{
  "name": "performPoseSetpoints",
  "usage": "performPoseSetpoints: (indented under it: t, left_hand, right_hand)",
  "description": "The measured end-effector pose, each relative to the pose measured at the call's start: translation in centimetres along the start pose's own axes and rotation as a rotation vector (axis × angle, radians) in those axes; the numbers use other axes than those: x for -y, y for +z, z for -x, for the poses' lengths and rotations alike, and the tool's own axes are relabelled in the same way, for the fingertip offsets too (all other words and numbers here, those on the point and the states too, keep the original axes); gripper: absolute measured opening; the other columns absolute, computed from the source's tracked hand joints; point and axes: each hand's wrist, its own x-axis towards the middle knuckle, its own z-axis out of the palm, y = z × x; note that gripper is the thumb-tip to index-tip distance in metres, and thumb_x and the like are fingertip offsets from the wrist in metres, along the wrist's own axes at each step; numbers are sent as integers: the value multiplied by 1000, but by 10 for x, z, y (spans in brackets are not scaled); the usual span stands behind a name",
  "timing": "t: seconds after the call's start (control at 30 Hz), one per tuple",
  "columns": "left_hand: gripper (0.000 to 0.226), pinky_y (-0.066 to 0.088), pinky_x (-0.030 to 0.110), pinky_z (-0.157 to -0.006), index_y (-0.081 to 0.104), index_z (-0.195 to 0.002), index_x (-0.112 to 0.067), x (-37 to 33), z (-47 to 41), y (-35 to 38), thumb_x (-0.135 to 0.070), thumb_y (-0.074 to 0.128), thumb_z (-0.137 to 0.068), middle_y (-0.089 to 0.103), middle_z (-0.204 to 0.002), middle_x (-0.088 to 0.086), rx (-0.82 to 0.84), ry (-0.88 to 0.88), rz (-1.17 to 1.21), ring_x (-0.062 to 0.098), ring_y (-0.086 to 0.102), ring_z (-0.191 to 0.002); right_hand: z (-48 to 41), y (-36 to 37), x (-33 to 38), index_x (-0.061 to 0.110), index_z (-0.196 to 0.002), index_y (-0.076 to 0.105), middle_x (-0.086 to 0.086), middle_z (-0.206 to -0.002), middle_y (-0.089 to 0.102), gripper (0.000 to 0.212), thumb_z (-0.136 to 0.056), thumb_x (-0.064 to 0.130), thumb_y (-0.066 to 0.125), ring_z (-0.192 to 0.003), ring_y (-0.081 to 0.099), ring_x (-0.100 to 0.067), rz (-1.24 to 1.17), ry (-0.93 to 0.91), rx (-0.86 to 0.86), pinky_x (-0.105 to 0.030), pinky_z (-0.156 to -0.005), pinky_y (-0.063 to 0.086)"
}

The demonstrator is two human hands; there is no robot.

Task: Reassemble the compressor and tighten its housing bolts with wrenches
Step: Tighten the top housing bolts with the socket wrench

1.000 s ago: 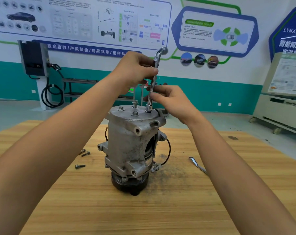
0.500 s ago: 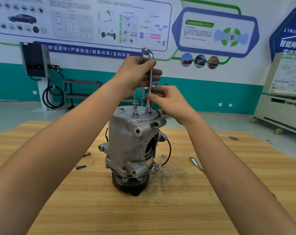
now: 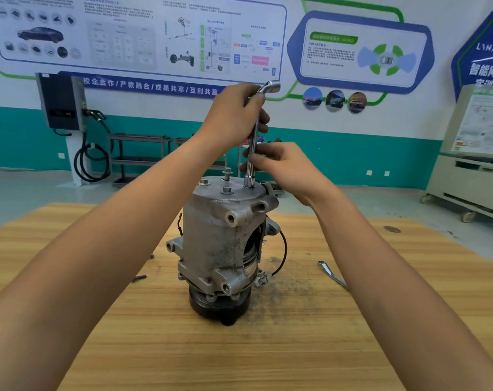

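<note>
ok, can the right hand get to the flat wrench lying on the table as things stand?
Probably yes, once it lets go. The right hand is pinching the socket wrench shaft above the compressor. The flat wrench lies in the open on the table beside the right forearm, nothing over it.

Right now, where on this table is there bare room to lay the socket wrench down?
The near strip of the wooden table in front of the compressor, between both forearms, is bare. Crowded: loose bolts to its left, a flat wrench and wire to its right.
</note>
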Motion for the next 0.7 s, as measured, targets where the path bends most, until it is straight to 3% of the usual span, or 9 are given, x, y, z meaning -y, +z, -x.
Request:
performPoseSetpoints:
  t: [0.1,0.2,0.4,0.53,0.6,0.7]
  left_hand:
    - [18,52,23,-61,56,-98,-14,-1,-2,-6,-15,38,-100,63,-75,0,66,-56,98,9,65,-64]
    - [18,48,30,-71,57,-94,-19,-3,-6,-11,-18,40,-99,66,-75,-3,85,-105,70,9,67,-67]
    - [14,51,23,-60,58,-97,-16,-23,-32,-20,-16,44,-98,64,-72,-2,-26,-3,118,8,64,-61]
    - [13,52,31,-71,57,-99,-17,-3,-34,-23,-16,44,-98,64,-75,-1,-20,-58,87,13,63,-67]
    - [13,53,32,-72,57,-101,-16,9,-32,-24,-16,45,-98,64,-75,0,-27,-106,114,13,64,-66]
    - [13,54,24,-62,57,-102,-12,17,-33,-24,-15,45,-98,63,-75,2,-50,-128,171,12,63,-62]
  right_hand:
    - [-1,6,-3,19,-102,65,12,-86,66,12,-93,16,58,-89,62,-1,-59,-13,-83,-11,-74,42]
    - [-5,7,-1,11,-111,67,10,-86,66,23,-90,20,61,-88,62,-3,-54,-24,-108,-9,-73,42]
    - [-30,3,27,11,-98,62,1,-76,68,8,-93,14,57,-64,66,3,-208,-85,-158,0,-58,43]
    - [-46,12,19,8,-108,63,1,-86,67,19,-94,19,56,-90,66,-12,-40,-31,-107,-23,-89,48]
    - [-46,17,11,8,-110,64,6,-80,67,22,-95,21,55,-94,65,-14,-10,-13,-74,-28,-92,46]
    - [-48,20,6,8,-112,65,6,-82,68,25,-95,23,55,-91,65,-11,13,-17,-67,-28,-91,46]
